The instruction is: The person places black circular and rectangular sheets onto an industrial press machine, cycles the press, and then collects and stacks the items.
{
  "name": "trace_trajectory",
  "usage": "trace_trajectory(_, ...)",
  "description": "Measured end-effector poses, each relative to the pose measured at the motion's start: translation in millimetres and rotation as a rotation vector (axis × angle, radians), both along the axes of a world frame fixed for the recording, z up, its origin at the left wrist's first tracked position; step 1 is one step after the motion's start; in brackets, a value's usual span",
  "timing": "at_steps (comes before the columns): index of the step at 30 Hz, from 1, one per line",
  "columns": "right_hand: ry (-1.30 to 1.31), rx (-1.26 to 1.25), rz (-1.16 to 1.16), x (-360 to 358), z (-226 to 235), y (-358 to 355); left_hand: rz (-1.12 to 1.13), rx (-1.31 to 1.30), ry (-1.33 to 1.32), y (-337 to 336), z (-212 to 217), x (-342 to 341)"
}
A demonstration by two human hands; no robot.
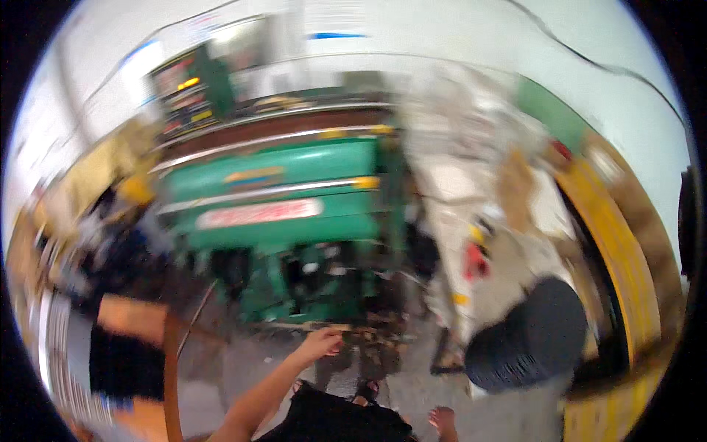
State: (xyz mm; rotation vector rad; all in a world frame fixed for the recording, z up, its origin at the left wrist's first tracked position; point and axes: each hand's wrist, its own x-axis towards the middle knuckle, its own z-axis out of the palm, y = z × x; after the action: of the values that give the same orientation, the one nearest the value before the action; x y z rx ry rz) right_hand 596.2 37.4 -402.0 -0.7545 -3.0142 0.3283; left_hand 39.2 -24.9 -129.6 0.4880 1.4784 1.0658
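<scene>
My left hand reaches forward over the floor, its fingers curled in and blurred, with nothing seen in them. Ahead of it stands a big green machine with a red-and-white plate on its front and long metal bars across it. Low at the lower edge is my right hand, smeared by motion and only partly in the picture; its grip cannot be made out. Neither hand touches the machine. To the right of my right hand is a dark round-topped stool or bin.
A control box with lit displays sits at the machine's upper left. On the right a pale worktop carries a red-and-yellow tool, beside a yellow-edged rack. An orange-brown cabinet stands at the left. Scraps litter the floor below the machine.
</scene>
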Motion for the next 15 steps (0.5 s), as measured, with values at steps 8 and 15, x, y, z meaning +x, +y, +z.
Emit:
trace_trajectory(8, 0.028, -1.326, -1.07, -207, 47, 60, 1.672, -0.243, 1.45, -436, 90, -168)
trace_trajectory(15, -0.23, -1.233, -0.61, -388, 68, 9, 1.921, -1.14, 1.604, -648, 155, -184)
